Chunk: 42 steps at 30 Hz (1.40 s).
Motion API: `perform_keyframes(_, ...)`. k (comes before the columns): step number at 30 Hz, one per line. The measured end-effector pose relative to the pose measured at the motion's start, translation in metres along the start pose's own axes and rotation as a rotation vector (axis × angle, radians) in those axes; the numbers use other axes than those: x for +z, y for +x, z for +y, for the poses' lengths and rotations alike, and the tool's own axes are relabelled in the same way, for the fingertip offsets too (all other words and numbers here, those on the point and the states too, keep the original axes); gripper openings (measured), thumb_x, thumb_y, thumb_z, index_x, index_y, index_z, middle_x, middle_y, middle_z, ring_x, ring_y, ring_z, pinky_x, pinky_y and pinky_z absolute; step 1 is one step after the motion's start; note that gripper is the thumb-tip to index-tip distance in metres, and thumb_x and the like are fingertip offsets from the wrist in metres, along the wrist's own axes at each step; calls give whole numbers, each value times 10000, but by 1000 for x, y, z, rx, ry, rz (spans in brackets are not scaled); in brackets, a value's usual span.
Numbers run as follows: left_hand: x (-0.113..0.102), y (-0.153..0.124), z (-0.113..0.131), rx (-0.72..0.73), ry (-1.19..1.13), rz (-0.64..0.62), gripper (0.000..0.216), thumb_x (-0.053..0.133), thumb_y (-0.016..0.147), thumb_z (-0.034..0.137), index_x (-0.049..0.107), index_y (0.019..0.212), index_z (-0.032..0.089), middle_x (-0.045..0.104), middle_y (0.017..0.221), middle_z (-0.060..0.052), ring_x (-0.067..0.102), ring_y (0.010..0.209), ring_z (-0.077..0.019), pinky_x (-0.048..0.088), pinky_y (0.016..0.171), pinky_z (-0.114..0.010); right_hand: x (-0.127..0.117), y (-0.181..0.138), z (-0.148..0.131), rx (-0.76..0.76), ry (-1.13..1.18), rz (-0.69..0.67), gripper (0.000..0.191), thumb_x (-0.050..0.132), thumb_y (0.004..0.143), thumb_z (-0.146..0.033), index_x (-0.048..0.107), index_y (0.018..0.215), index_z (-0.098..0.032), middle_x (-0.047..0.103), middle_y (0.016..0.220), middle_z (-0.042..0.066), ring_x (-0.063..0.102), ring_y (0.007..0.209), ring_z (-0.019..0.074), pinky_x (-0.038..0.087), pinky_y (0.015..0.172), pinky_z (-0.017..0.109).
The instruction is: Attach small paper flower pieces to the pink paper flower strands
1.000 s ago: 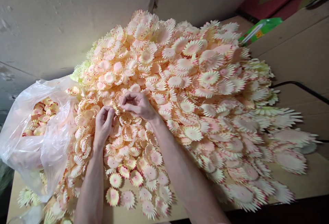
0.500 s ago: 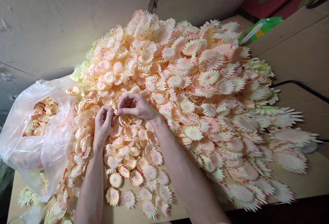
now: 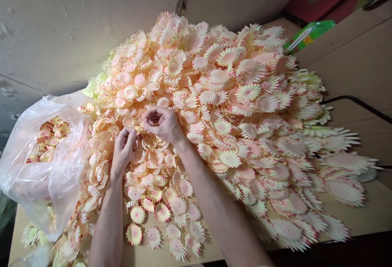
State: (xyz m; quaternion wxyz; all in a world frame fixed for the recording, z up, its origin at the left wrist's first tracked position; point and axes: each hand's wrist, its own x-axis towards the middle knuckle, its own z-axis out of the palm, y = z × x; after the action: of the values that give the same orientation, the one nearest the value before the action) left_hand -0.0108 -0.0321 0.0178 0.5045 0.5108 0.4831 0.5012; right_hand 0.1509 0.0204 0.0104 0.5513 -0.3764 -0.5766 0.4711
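Observation:
A large heap of cream and pale pink flower-shaped petal discs [image 3: 210, 96] with red-tipped edges spreads before me. My left hand [image 3: 123, 148] is over the heap's left part, thumb pressed against its curled fingers. Just up and to the right, my right hand [image 3: 162, 123] has its thumb and forefinger pinched together, the other fingers curled. A small gap lies between the two hands. Whatever either pinch holds is too small or hidden to make out. Smaller discs [image 3: 137, 214] with deeper pink rims lie loose below, between my forearms.
At the left, a translucent plastic bag [image 3: 23, 156] holds several small red-edged petal pieces [image 3: 53, 134]. A cardboard panel [image 3: 352, 67] stands at the right, with a green packet [image 3: 315, 34] and a black cable [image 3: 364, 104] near it. A wall [image 3: 76, 22] rises behind the heap.
My right hand has moved slightly up and away from my left, its fingers still pinched. My left hand has stayed almost in place.

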Motion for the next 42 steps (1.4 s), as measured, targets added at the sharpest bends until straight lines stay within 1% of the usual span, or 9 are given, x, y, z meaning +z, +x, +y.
perform_keyframes(7, -1, -1, 3, 6, 11, -35, 330, 640, 885, 464, 556, 741, 179, 501, 619, 38, 428, 493, -55, 379, 498, -182, 6, -5, 1, -92, -94, 61, 94, 670, 757, -233, 601, 807, -195, 608, 744, -2, 530, 610, 107, 472, 592, 262)
perform_keyframes(12, -6, 1, -5, -7, -80, -34, 323, 679, 848, 455, 578, 723, 175, 530, 650, 30, 460, 497, -61, 406, 488, -191, 6, -4, 2, -92, -117, 70, 93, 685, 758, -250, 615, 800, -206, 633, 748, 3, 538, 596, 110, 470, 577, 268)
perform_keyframes(15, -9, 3, -9, 38, -244, 72, 361, 726, 799, 434, 527, 641, 177, 462, 583, 48, 445, 488, -65, 418, 478, -186, -4, -2, -1, -62, -112, 142, 102, 716, 724, -246, 637, 767, -197, 648, 711, 6, 551, 586, 113, 481, 571, 267)
perform_keyframes(18, -9, 7, -10, 101, -311, 200, 344, 754, 784, 382, 529, 631, 172, 418, 557, 65, 443, 479, -50, 414, 475, -159, -14, 0, -5, -31, 76, 215, 171, 776, 689, -292, 646, 735, -192, 658, 705, 7, 588, 616, 118, 508, 577, 258)
perform_keyframes(22, -7, 8, -12, 82, -254, 198, 305, 713, 829, 405, 553, 694, 183, 461, 569, 69, 493, 442, -61, 432, 438, -175, -13, -2, -11, 75, 221, 5, 252, 848, 647, -348, 699, 750, -173, 696, 706, 12, 628, 617, 121, 541, 596, 258)
perform_keyframes(25, -6, 7, -12, 76, -192, 192, 308, 708, 833, 424, 554, 714, 185, 488, 569, 73, 472, 408, -52, 427, 413, -172, -7, -3, -13, 120, 222, -166, 263, 865, 642, -351, 737, 777, -165, 724, 755, 27, 650, 674, 130, 538, 623, 253)
perform_keyframes(28, -6, 6, -11, 70, -136, 178, 315, 712, 828, 440, 563, 723, 182, 503, 565, 72, 457, 404, -43, 434, 424, -164, -4, -3, -16, 150, 184, -268, 246, 855, 661, -346, 757, 788, -160, 731, 764, 33, 648, 696, 135, 520, 632, 253)
perform_keyframes(33, -6, 5, -11, 61, -126, 142, 303, 695, 847, 432, 578, 730, 179, 490, 578, 65, 461, 435, -44, 418, 433, -156, -4, -3, -16, 129, 130, -315, 147, 762, 759, -295, 750, 775, -150, 711, 743, 25, 611, 693, 125, 482, 641, 253)
perform_keyframes(42, -4, 6, -6, 68, -64, 63, 336, 692, 831, 495, 621, 794, 169, 527, 639, 37, 452, 453, -42, 389, 426, -161, -2, -3, -22, 203, 239, -331, 112, 743, 740, -237, 692, 716, -140, 622, 650, -14, 513, 577, 79, 426, 567, 225)
